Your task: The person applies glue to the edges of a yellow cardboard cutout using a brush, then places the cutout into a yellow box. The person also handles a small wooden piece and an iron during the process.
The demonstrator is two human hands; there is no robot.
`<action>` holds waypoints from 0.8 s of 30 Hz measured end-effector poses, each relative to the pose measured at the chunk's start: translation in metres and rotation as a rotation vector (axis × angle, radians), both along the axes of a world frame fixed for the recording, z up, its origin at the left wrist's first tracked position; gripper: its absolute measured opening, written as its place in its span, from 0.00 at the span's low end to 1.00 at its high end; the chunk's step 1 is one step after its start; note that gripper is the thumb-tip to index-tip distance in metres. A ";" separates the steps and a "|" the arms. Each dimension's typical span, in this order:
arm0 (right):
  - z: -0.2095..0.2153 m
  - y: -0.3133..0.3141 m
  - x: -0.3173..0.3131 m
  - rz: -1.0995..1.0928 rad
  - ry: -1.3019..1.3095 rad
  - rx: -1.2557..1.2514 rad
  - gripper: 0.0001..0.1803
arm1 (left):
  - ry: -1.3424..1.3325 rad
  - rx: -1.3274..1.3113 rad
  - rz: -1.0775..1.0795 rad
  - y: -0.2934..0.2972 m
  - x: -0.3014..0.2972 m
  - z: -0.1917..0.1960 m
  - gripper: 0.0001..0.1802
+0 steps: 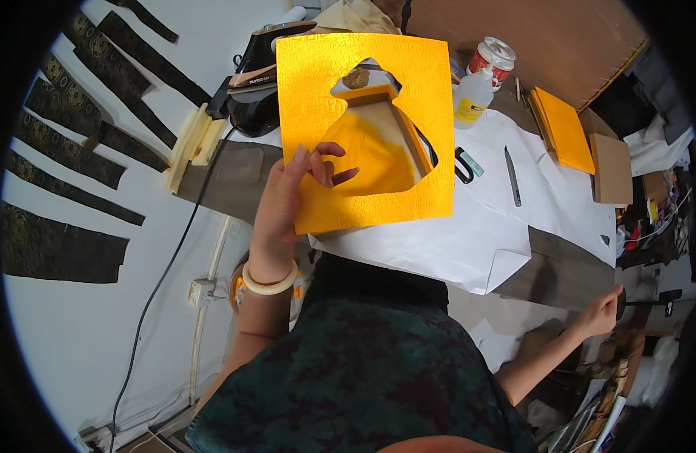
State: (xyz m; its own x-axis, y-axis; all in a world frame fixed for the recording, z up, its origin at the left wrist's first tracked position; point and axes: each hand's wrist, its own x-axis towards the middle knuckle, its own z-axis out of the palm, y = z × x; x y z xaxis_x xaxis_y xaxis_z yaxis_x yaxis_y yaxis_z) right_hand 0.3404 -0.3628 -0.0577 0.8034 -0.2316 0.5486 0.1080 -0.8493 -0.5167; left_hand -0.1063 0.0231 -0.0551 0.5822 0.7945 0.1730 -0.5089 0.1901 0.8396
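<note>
Your left hand (287, 200) is raised in the middle of the frame with its grip closed on the square sheet of embossed yellow-orange paper (363, 83), thumb on the near face and fingers curling through the large cut-out hole at its lower left edge. A cream bangle (270, 281) sits on that wrist. The sheet stands nearly upright in front of you, above the white paper-covered surface (469, 234). Through the hole you see a piece of yellow fabric (370, 155) lying on that surface.

Your right hand (603, 311) is far off at the lower right of the frame, well apart from the sheet, reaching down beside the surface toward a dark object; you cannot tell whether its grip is closed on anything.

Behind the sheet, at the upper middle, a black iron (253, 83) rests with its cord trailing down to the left. To the right of the sheet stand a clear plastic squeeze bottle (473, 94) and a red-and-white can (492, 60), with a stack of yellow-orange sheets (565, 128) further right. Dark patterned fabric strips (68, 151) lie across the upper left.
</note>
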 end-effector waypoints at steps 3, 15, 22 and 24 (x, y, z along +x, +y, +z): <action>0.032 0.070 -0.053 0.665 -0.531 -0.311 0.13 | -0.025 -0.120 0.102 -0.001 0.006 -0.002 0.28; 0.060 0.277 -0.215 2.161 -0.208 -0.537 0.27 | -0.011 -0.351 0.169 -0.016 -0.001 -0.008 0.30; 0.075 0.302 -0.210 2.311 -0.072 -0.511 0.23 | 0.085 -0.263 0.137 -0.009 -0.020 -0.007 0.36; 0.086 0.306 -0.204 2.328 -0.006 -0.517 0.24 | 0.138 -0.306 0.161 -0.015 -0.026 0.008 0.42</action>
State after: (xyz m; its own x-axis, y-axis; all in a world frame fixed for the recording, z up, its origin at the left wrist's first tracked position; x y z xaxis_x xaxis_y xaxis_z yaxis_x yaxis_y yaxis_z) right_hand 0.1363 -0.0568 0.0286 -0.5652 0.7871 0.2470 0.6886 0.6150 -0.3842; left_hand -0.1319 0.0081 -0.0471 0.4472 0.8803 -0.1582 -0.4385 0.3699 0.8191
